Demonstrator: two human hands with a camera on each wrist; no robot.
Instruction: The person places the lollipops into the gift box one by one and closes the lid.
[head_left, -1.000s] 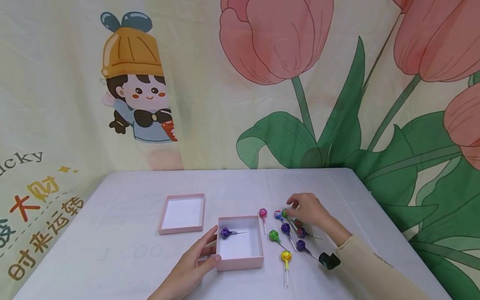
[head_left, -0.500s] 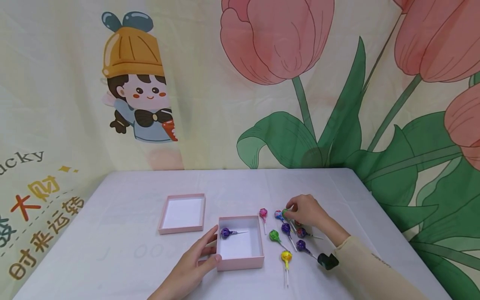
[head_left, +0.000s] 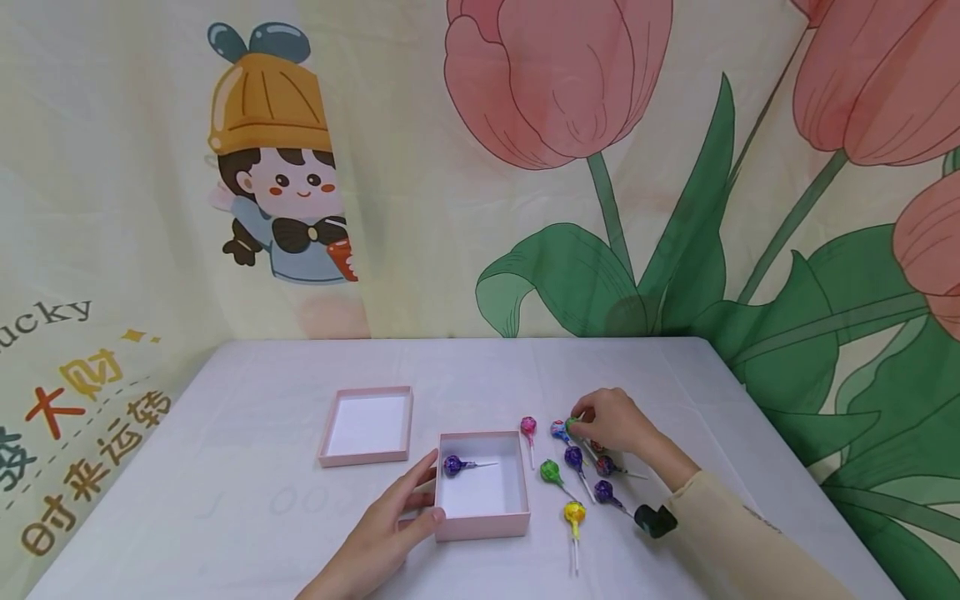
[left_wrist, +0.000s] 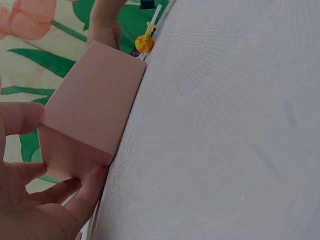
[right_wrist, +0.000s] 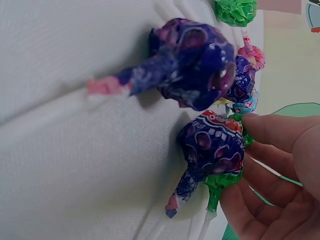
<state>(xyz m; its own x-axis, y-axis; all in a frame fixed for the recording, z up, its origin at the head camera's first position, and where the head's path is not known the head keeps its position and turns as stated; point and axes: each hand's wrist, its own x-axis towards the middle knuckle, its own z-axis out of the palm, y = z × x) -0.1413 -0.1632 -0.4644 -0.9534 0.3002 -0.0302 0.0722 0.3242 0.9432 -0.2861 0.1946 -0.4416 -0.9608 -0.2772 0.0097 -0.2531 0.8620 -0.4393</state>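
Note:
My left hand (head_left: pixel 390 521) rests its thumb and fingers against the left side and front left corner of an open pink box (head_left: pixel 483 527). A purple lollipop (head_left: pixel 452 466) lies inside the box. Over the scattered lollipops, my right hand (head_left: pixel 617 423) pinches a green-wrapped lollipop (head_left: pixel 572 426) between thumb and fingertips. The right wrist view shows its green wrapper (right_wrist: pixel 223 184) partly hidden behind a purple-and-red lollipop (right_wrist: pixel 210 142). A blue lollipop (head_left: pixel 558 429) lies just left of the pinched one.
The pink lid (head_left: pixel 363 457) lies behind and left of the box. Right of the box lie a pink lollipop (head_left: pixel 528 426), another green lollipop (head_left: pixel 551 472), a yellow lollipop (head_left: pixel 574 512) and several darker ones. A patterned cloth (head_left: pixel 420 208) hangs behind the table.
My right thumb and fingertips have come together on the green lollipop since the earliest frame. The left hand and box stay put; the head view shifts slightly.

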